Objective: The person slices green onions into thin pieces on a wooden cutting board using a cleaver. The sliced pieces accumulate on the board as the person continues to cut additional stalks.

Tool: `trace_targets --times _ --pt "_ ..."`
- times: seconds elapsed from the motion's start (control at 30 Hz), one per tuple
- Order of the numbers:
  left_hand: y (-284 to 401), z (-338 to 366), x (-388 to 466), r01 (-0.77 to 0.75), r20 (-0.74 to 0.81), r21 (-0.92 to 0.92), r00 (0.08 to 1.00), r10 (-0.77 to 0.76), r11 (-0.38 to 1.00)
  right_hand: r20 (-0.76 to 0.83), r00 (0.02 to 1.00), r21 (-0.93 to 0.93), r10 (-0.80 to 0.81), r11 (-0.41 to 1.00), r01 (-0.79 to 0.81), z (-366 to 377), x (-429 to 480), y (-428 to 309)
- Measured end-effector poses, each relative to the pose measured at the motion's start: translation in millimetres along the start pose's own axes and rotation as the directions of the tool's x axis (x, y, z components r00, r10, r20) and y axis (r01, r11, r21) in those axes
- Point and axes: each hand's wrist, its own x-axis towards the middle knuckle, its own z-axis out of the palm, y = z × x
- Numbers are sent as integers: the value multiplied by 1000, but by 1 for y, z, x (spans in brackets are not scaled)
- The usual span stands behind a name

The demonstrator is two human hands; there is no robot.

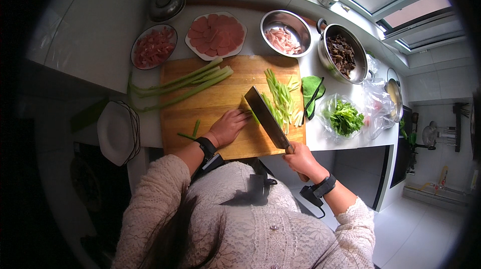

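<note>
My right hand grips the handle of a cleaver, whose blade crosses the right half of a wooden cutting board. Left of the blade, my left hand presses its fingertips on green celery pieces on the board. Cut celery strips lie in a pile right of the blade. Long celery stalks stretch over the board's upper left and past its left edge. Two short green pieces lie near my left wrist.
Behind the board stand a plate of cut meat, a plate of round pink slices, a steel bowl of meat strips and a pot of dark pieces. At right are a green cloth and bagged leafy greens.
</note>
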Motion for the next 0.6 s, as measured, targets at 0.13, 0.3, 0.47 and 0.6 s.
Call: trace_targets --times 0.13,0.3,0.47,0.6 --pt "0 0 0 -4 1 9 1000 4 1000 22 1000 -35 16 999 -15 -2 0 -3" --pt "-1 0 0 -1 10 11 1000 1 1000 40 999 -45 30 999 -28 -3 2 -6" --pt "-2 2 -1 -12 13 40 1000 12 999 25 998 -17 52 999 -52 3 2 -6" --pt "-2 2 -2 24 61 33 998 -26 999 -2 1000 -34 28 999 -28 13 8 -5"
